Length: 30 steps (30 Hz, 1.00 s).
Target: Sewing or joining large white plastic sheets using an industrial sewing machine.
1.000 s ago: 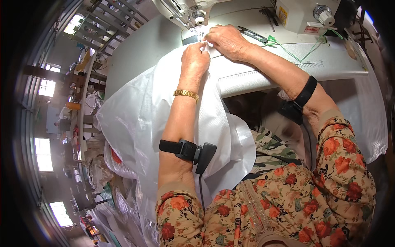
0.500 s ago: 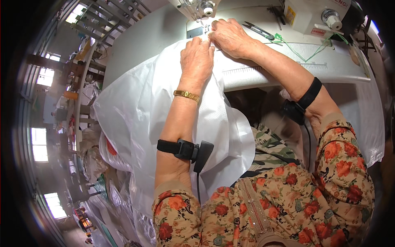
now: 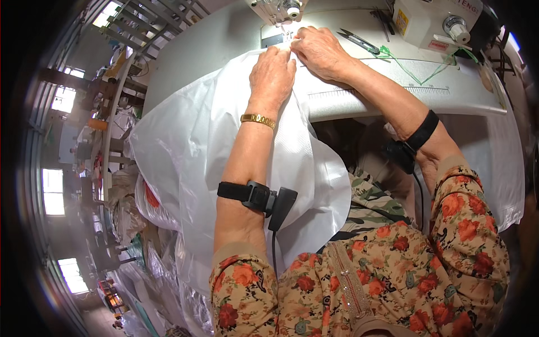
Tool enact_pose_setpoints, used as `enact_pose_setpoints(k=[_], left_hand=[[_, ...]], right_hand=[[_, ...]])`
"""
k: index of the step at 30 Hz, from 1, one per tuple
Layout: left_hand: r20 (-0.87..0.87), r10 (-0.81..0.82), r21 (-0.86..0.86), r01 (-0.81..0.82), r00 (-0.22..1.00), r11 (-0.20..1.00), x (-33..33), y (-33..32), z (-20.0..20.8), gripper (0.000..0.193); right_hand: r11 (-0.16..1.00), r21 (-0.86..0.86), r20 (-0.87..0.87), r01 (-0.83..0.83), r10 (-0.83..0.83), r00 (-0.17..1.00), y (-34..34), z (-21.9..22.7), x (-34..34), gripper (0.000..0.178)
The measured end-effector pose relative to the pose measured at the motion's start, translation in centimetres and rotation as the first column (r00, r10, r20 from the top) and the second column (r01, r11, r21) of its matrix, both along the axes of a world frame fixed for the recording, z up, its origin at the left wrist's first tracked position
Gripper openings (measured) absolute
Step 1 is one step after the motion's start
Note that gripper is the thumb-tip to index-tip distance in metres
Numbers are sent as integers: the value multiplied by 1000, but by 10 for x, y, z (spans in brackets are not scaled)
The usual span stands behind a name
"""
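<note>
Windows (image 3: 53, 192) glow along the left side of the workroom, and before you a pale grey worktable (image 3: 191, 64) curves round, lit brightly beneath the head of a sewing machine (image 3: 278, 11). Your white sheet (image 3: 224, 140) lies with its upper end just in front of the presser foot (image 3: 288, 35); from there it spreads down over the table's near edge in loose folds. Your left hand (image 3: 272, 78) rests on that upper end, its fingers bent and drawn closed on the material. Your right hand (image 3: 323, 51) arches in from the other side, fingers curled and close together, tips beside the foot; glare and your own knuckles hide them, so I cannot tell whether they pinch the sheet or only press it. To the right of your right hand lie black-handled snips (image 3: 359, 42), with green thread (image 3: 418, 81) trailing beside them above the printed ruler scale (image 3: 382, 90).
</note>
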<state>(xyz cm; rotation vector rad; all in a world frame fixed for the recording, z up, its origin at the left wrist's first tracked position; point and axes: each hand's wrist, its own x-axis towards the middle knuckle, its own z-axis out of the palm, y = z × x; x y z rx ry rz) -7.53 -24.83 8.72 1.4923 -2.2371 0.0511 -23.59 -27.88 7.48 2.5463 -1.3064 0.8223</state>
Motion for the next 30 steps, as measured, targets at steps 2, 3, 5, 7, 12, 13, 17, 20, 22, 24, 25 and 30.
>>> enact_pose_setpoints(k=[2, 3, 5, 7, 12, 13, 17, 20, 22, 24, 25, 30], left_hand=[[40, 5, -20, -4, 999, 1000, -2, 3, -3, 29], [38, 0, -19, 0, 999, 1000, -2, 2, -3, 30], [30, 2, -17, -1, 1000, 1000, 0, 3, -3, 30], [21, 2, -17, -2, 1000, 1000, 0, 3, -3, 30], [6, -8, -19, 8, 1000, 1000, -1, 2, -6, 31], [6, -4, -20, 4, 1000, 1000, 0, 2, -7, 31], [-45, -52, -113, 47, 998, 993, 0, 2, -11, 21], [-55, -56, -113, 49, 997, 992, -1, 1, -11, 20], [-51, -54, -111, 48, 997, 993, 0, 2, -11, 20], [-49, -65, -132, 58, 997, 990, 0, 3, -12, 20], [-50, -64, -134, 56, 997, 989, 0, 3, -11, 20], [18, -32, -81, 33, 999, 996, -2, 6, -7, 25]], right_hand=[[1000, -15, 94, 2, -1, 996, 3, -4, -2, 21], [1000, -16, 93, 1, 0, 996, 1, -4, -2, 21], [997, -73, 85, -32, 38, 996, 2, -5, 0, 21], [996, -75, 88, -43, 50, 995, 2, -5, -1, 21], [981, -161, 111, -110, 129, 985, 1, -6, -5, 19], [989, -115, 115, -96, 109, 987, 2, -4, -5, 19], [997, -71, 101, -23, 30, 994, 1, -3, -3, 18], [993, -115, 97, -19, 30, 995, 1, -4, -5, 19], [994, -106, 114, 26, -14, 993, 2, -5, -4, 19], [993, -96, 130, 71, -58, 990, 3, -5, -3, 20], [995, -56, 111, 77, -70, 991, 2, -5, -4, 23], [987, 84, 42, 135, -139, 989, -3, -6, -4, 28]])
